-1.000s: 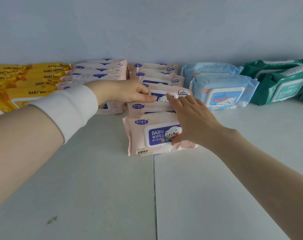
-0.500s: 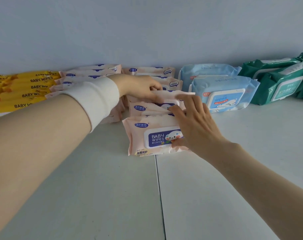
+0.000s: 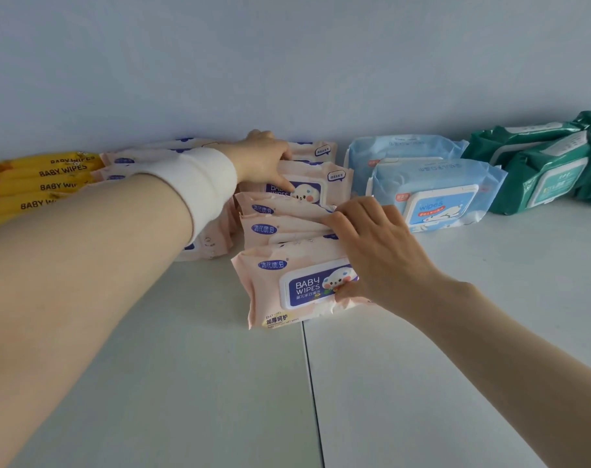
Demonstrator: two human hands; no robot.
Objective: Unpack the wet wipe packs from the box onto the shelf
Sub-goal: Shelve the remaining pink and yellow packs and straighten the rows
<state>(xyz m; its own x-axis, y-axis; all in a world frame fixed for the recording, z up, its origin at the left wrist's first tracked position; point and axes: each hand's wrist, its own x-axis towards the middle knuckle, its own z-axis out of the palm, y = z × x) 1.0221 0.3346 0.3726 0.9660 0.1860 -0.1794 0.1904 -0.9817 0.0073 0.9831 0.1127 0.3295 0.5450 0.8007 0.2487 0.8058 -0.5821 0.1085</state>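
Cut off: yellow packs (image 3: 40,184) run out of the frame at the left edge, green packs (image 3: 540,167) at the right edge, both forearms at the bottom corners.
Hidden: left pink row (image 3: 206,241) mostly covered by the left arm and its white cuff (image 3: 199,184); right part of the front pink pack (image 3: 287,285) under the right hand.
Hard to read: small print on the pink wrappers, tbh just blur apart from "BABY WIPES".
Left hand (image 3: 263,157): reaching to the upper middle of the frame, fingers curled over the top edge of the tilted pink pack (image 3: 321,184), one fingertip down on its face, so gripping it.
Right hand (image 3: 378,244): middle of the frame, thumb on the front pink pack's lid, fingers bent over its top onto the middle pink packs (image 3: 280,224) behind, holding the front one.
Task packs: all on the shelf (image 3: 186,383), pink ones leaning one behind another in a row toward the wall (image 3: 287,62).
Blue packs (image 3: 432,194): just right of the pink row, two of them, one behind the other.
Materials: soft crinkly plastic wrappers with crimped ends, hard rounded flip lids on top; shelf smooth, pale, matte, with a thin dark seam (image 3: 312,383) running to the bottom edge.
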